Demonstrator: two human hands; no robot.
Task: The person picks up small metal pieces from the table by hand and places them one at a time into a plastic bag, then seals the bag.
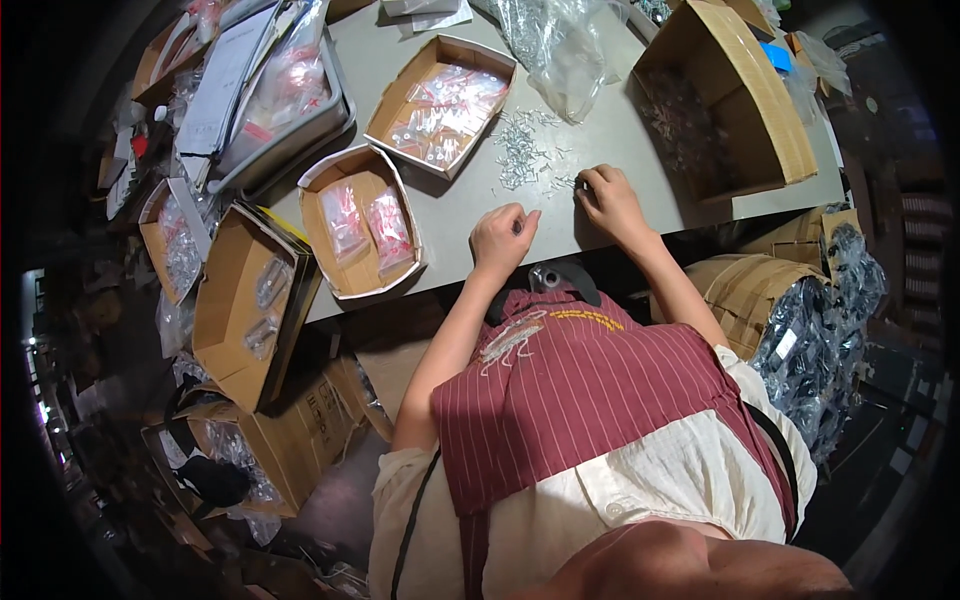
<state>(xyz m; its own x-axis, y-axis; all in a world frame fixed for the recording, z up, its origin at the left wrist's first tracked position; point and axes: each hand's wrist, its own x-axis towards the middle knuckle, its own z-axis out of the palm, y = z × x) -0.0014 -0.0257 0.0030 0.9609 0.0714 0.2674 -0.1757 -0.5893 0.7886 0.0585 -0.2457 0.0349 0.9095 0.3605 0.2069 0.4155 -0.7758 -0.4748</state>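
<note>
My left hand (503, 238) is curled into a fist above the table's front edge. A small dark thing shows between its thumb and fingers, too small to name. To its right, my right hand (610, 203) rests at the tabletop with fingertips pinched together; a tiny dark bit shows at the fingertips. Just beyond both hands lies a loose pile of small silver screws (522, 152), some scattered toward the right fingertips. Past the pile on the left, a shallow cardboard box (385, 128) holds several small clear bags with red edges.
A smaller carton (312, 212) with filled bags stands left. A deep cardboard box (745, 120) lies right, with dark small parts inside. Clear plastic sheeting (560, 60) is at the back. A grey bin (340, 115) carries papers. Cartons (712, 285) and black wrapped goods (830, 330) crowd the table's right side.
</note>
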